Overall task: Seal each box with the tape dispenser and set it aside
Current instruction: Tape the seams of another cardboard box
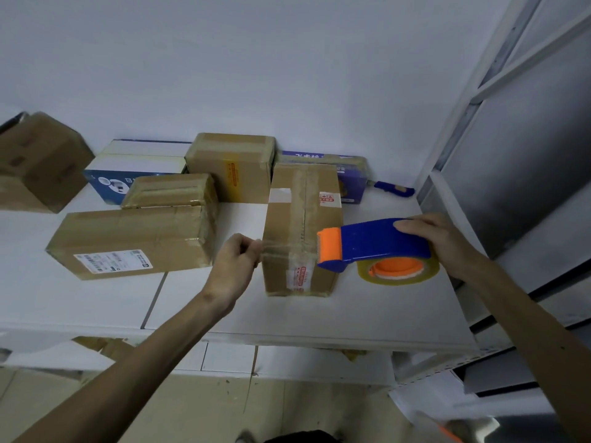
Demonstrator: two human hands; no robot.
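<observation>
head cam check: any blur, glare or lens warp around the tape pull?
Head view: soft, even light, only faint shadows beside the box; strong wide-angle warp bows the shelf edge; slight motion blur on the left hand pinching the tape strip, which shows only as a thin sheen; the tape dispenser in the right hand is sharp; bottom right corner is smeared.

box: matt brown cardboard | tape dispenser: glossy blue-orange plastic | table: smooth white
</observation>
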